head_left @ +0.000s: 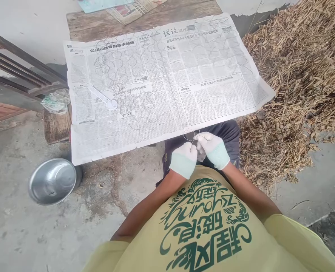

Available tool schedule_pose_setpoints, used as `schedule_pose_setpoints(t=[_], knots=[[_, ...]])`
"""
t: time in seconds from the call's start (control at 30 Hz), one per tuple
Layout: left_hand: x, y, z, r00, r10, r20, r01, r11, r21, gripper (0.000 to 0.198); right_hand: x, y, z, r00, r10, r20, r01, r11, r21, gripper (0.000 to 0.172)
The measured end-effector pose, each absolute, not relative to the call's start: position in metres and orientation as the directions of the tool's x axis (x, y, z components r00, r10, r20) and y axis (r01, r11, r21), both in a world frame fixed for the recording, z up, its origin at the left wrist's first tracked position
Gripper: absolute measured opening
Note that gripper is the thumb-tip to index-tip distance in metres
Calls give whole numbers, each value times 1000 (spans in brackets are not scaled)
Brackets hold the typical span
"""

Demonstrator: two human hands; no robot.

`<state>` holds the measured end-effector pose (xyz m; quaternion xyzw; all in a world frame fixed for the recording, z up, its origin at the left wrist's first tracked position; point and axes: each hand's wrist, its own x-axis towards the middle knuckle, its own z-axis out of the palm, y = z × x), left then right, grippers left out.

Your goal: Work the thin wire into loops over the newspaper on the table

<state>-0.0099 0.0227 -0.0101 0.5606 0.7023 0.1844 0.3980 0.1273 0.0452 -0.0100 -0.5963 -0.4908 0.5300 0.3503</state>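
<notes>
My left hand (184,156), in a white glove with a pale green cuff, is closed with its fingertips pinched on a thin wire. Beside it my right hand (212,148), gloved the same way, also pinches the wire. The bent wire (186,138) rises in a loop above my fingers, just past the near edge of the newspaper (167,122). Both hands are close together over my lap. Many thin wire rings (139,102) lie on the newspaper, and some overlap. A white long-handled thing with a round end (111,104) rests among them.
Under the newspaper is a wooden table (184,13), with more printed paper (133,10) at its far side. A metal pot (54,181) stands on the floor at left. Near it are a wooden chair (55,126) and a plastic bag (56,101). Dry stalks (294,87) are heaped at right.
</notes>
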Motion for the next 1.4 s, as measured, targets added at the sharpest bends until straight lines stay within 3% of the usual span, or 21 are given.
schedule_pose_setpoints(t=[0.23,0.47,0.6,1.0,1.13,1.3,1.4], knots=[[-16,24,0,43,852,-522,375,470,799,31,130,52,-6,-116,939,-323,131,-307,-943,14],[-12,23,5,33,842,-538,301,505,809,27,123,51,-8,-10,964,-265,94,-263,-960,14],[-12,21,2,2,858,-513,332,483,810,30,125,56,-11,-1,971,-237,121,-235,-964,14],[1,19,-17,-130,919,-373,568,377,732,41,112,58,-23,140,988,-60,511,-124,-851,24],[-2,20,-10,-60,887,-458,380,445,811,33,115,63,-14,145,974,-174,322,-213,-922,22],[-17,17,-7,176,821,-543,-75,561,824,28,139,73,-15,-205,934,-293,-93,-316,-944,22],[-22,13,-8,243,822,-515,-118,552,826,31,149,73,-18,-333,890,-310,-131,-369,-920,27]])
